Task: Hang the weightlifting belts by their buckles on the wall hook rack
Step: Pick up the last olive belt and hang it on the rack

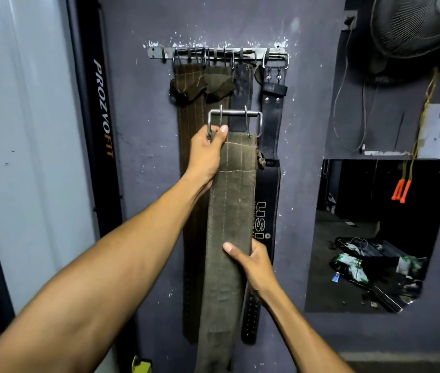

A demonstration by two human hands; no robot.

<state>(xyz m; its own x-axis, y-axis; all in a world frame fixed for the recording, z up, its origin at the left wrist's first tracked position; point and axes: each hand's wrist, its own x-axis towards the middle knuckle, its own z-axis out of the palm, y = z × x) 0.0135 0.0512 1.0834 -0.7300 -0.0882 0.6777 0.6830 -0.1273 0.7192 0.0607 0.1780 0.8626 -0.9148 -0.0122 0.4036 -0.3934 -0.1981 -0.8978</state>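
An olive canvas weightlifting belt point(229, 216) hangs upright in front of me, its metal buckle point(235, 114) at the top, well below the wall hook rack point(217, 53). My left hand point(206, 154) grips the belt's upper left edge just under the buckle. My right hand point(253, 265) pinches the strap from the right, lower down. On the rack hang two brown canvas belts point(190, 109) at the left, a dark belt point(243, 84) in the middle and a black leather belt point(271, 125) at the right, all partly hidden behind the held belt.
A black upright post point(97, 130) with lettering stands left of the rack beside a pale panel. A fan point(418, 25) is mounted at the upper right. A skipping rope with orange handles point(401, 189) hangs over an opening point(380, 232) in the wall.
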